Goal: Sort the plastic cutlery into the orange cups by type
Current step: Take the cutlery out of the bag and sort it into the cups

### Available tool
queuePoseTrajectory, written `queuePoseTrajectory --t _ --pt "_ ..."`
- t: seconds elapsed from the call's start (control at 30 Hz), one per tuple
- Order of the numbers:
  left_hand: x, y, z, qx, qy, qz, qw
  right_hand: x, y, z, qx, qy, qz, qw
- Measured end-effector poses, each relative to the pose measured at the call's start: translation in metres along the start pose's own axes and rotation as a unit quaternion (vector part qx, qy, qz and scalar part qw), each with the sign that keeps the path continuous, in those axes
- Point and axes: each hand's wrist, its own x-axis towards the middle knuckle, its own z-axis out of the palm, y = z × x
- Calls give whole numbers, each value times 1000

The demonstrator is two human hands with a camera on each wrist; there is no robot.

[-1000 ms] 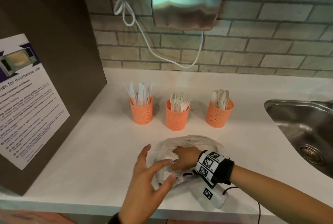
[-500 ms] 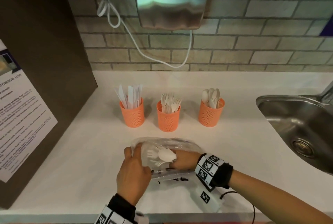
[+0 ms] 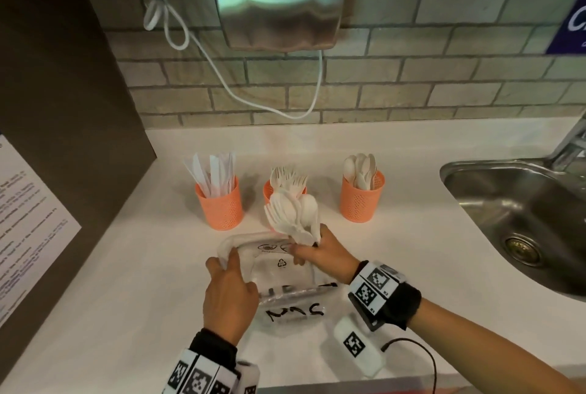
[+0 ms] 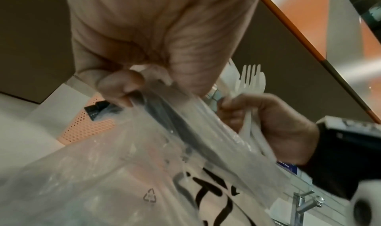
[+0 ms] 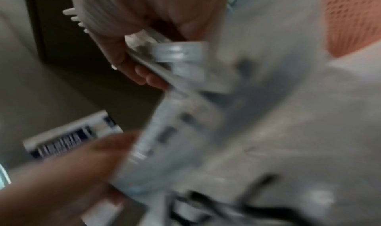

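Looking down from the head view, the right hand (image 3: 320, 254) grips a fanned bundle of white plastic cutlery (image 3: 293, 214) by the handles, its heads up in front of the middle orange cup (image 3: 269, 191). The left hand (image 3: 230, 292) pinches the left edge of a clear plastic bag (image 3: 279, 270) lying on the white counter (image 3: 412, 235).

The left wrist view shows what the head view cannot: the thumb and curled fingers (image 4: 119, 84) clamp the bag's bunched rim, a recycling mark and black lettering are printed on the film, and fork tines stand beside spoon bowls in the other hand's bundle. The right wrist view is badly blurred (only fork tines and curled fingers round white handles can be made out).

The cutlery is white and mixed, forks and spoons together. Three perforated orange cups stand in a row behind the bag: the left cup (image 3: 220, 206) holds knives, the middle one forks, the right cup (image 3: 361, 200) spoons.

Half a second ago the right hand was inside the bag with the cutlery lying flat in it; now the bundle is out and raised above the bag's far edge. A second ago the left hand hovered open near the bag; it now holds the rim.
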Motion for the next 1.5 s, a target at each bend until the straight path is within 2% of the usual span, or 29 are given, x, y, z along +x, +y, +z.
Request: queuePoseTrajectory --t 0.1,0.2,0.27,0.33,0.43,0.47,0.53,0.6,0.67,0.73,0.8,0.87,0.93,1.13,1.2,1.33,1.4,1.47,1.5 --pt "6 1 1 -22 5 5 1000 5 -17 -11 172 44 -24 984" --pt "10 0 -2 -44 6 13 999 6 -25 -23 346 76 0 935" --pt "10 -4 -5 -46 23 37 998 1 -26 -29 392 112 37 912" --pt "7 -5 -9 -43 76 81 993 -7 -27 -33 415 138 59 897" --pt "-5 9 -20 -157 171 182 956 -18 -30 -34 429 158 61 887" --pt "-10 18 -22 -224 174 211 935 -21 -32 -34 429 160 55 887" --pt "-18 36 -22 -376 115 214 894 -27 -38 -31 425 169 37 889" --pt "-26 53 -15 -524 -8 131 842 -34 -46 -28 410 182 3 894" --pt "-32 66 -4 -629 -141 8 765 -40 -53 -24 393 211 -33 895" --pt "-37 75 4 -698 -241 -96 667 -46 -56 -18 374 239 -64 894" --pt "-41 79 10 -737 -307 -171 578 -52 -53 -9 336 265 -85 900" --pt "-44 82 14 -752 -343 -211 521 -59 -47 1 287 288 -100 908" --pt "-47 86 16 -757 -361 -227 495 -67 -39 9 253 300 -113 913" --pt "-54 88 24 -759 -404 -209 466 -81 -22 19 206 318 -98 920" --pt "-54 90 25 -756 -407 -197 473 -80 -18 20 198 325 -87 921" --pt "-53 87 29 -738 -405 -187 506 -79 -11 20 185 328 -26 926" --pt "-53 84 32 -710 -409 -181 543 -78 -12 17 194 313 8 930" --pt "-52 80 35 -688 -399 -159 585 -76 -13 10 272 265 15 925" --pt "-51 80 34 -673 -384 -139 617 -76 -14 5 321 230 15 918"
